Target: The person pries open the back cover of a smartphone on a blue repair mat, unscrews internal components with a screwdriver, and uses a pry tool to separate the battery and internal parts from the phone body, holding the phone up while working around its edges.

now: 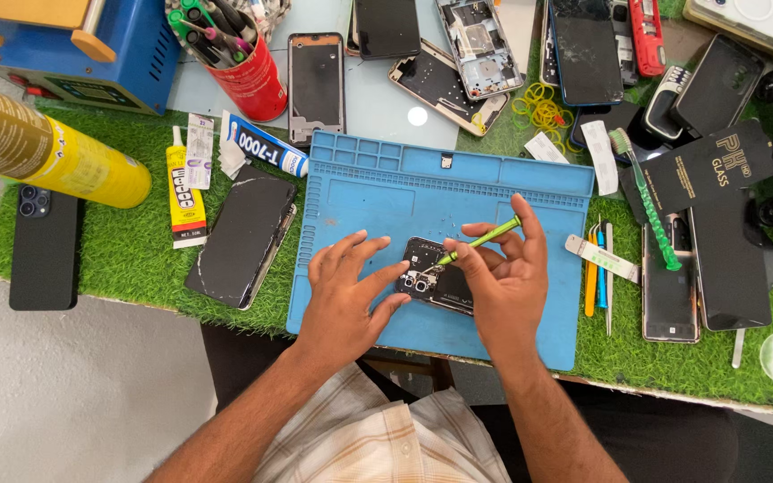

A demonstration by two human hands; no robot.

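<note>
A black opened phone [431, 279] lies on the blue work mat [378, 197], with its camera lenses showing near its left end. My left hand [346, 295] rests on the mat and its fingertips press on the phone's left end. My right hand [505, 282] holds a thin green screwdriver [485, 238] like a pen. Its tip points down onto the phone near the camera lenses. My right palm hides the phone's right part.
The mat lies on green artificial turf [127, 259]. Left of it: a cracked black phone [242, 236], glue tubes [185, 192], a yellow spray can [38, 148] and a red cup of tools [248, 76]. Right: tweezers and pry tools [598, 268], a green toothbrush [646, 197], several phones and boxes.
</note>
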